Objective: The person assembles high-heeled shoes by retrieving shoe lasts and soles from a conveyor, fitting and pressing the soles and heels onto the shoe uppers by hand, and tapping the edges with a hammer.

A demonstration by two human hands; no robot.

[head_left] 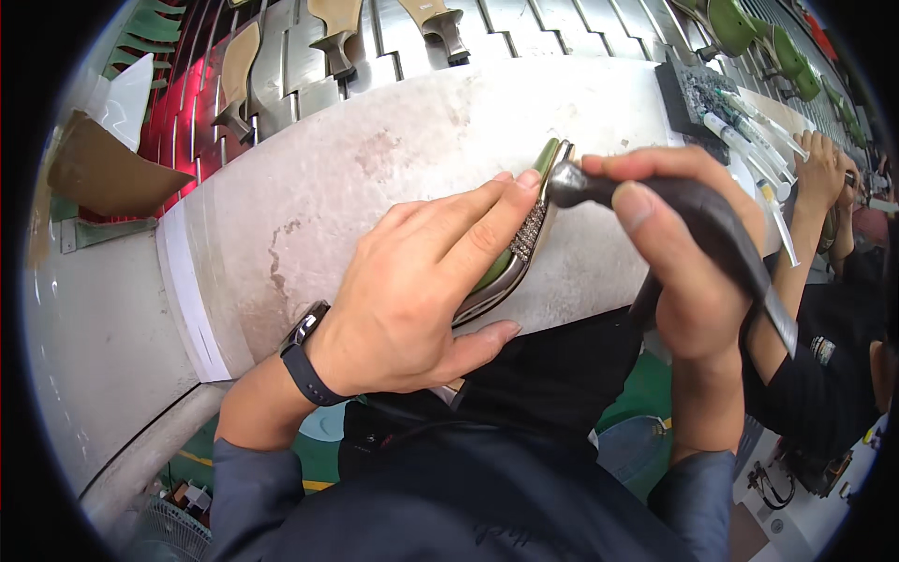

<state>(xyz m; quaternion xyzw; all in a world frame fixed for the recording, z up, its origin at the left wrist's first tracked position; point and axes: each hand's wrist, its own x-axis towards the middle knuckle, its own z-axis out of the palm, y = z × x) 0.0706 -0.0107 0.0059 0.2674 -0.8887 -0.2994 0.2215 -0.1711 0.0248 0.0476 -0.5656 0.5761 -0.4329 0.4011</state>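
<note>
A slim green shoe (493, 272) with a glittery band (530, 230) and a shiny metallic edge lies on its side on a pale padded work surface (346, 187). My left hand (403, 286) is closed over it, fingers along the upper side and thumb stretched beside the lower end; much of the shoe is hidden beneath. My right hand (698, 290) grips a dark shoemaker's hammer (707, 211), its forefinger and thumb near the head. The rounded metal hammer head (568, 184) is at the shoe's edge, just past my left fingertips; whether they touch, I cannot tell.
Behind the work surface, a slatted metal conveyor (393, 47) carries tan heeled shoe bottoms (335, 33) and green shoes (730, 26). Several syringes (749, 140) lie at right beside a dark block (691, 101). A co-worker's hand (819, 169) is farther right. Brown cardboard (112, 169) stands left.
</note>
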